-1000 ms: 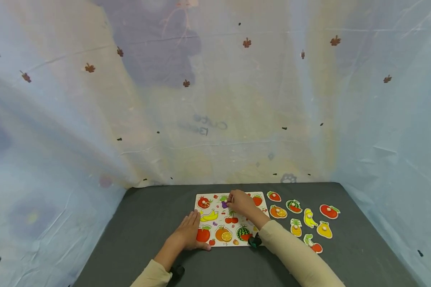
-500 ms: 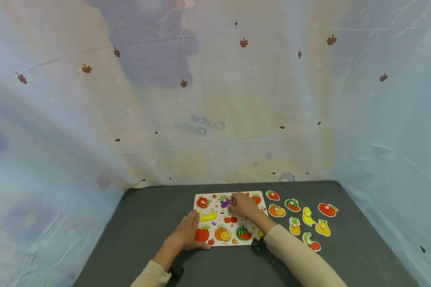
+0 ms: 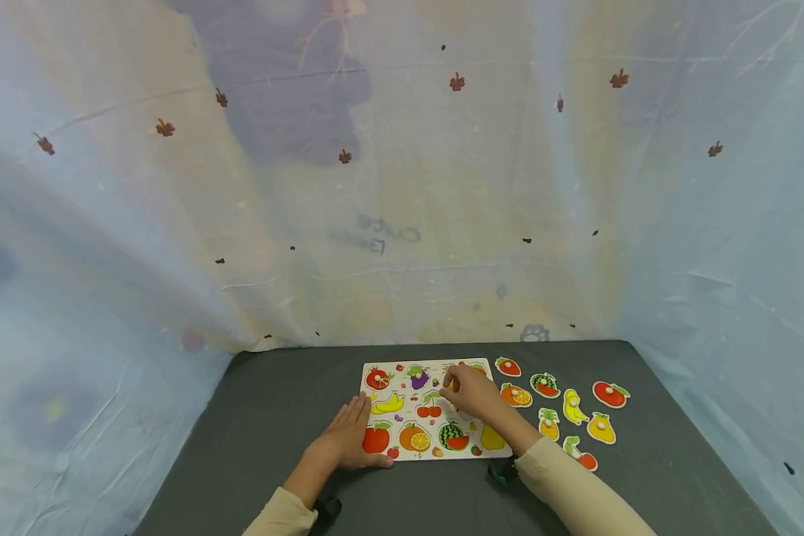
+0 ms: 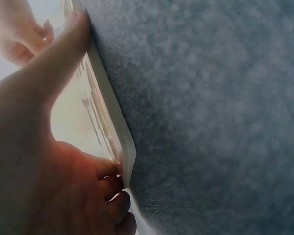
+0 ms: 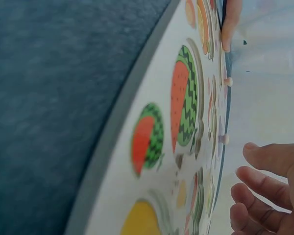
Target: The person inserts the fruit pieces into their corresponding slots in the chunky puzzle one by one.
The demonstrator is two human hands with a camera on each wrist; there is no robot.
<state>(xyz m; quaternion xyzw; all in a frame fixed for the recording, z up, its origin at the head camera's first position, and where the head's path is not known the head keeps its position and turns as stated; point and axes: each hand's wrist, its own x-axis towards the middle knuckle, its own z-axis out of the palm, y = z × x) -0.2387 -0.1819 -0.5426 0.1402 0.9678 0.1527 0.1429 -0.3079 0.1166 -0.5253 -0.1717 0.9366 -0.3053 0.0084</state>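
Touching the fruit board (image 3: 410,413) near the worktop's (image 3: 409,495) far edge, my left hand (image 3: 350,432) lies with fingers straight; my right hand (image 3: 472,391) hovers above the board, fingers loosely bent, holding nothing.

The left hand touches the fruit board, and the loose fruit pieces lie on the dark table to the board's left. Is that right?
Not quite: the loose fruit pieces lie to the board's right, as the head view shows. The left hand does touch the fruit board.
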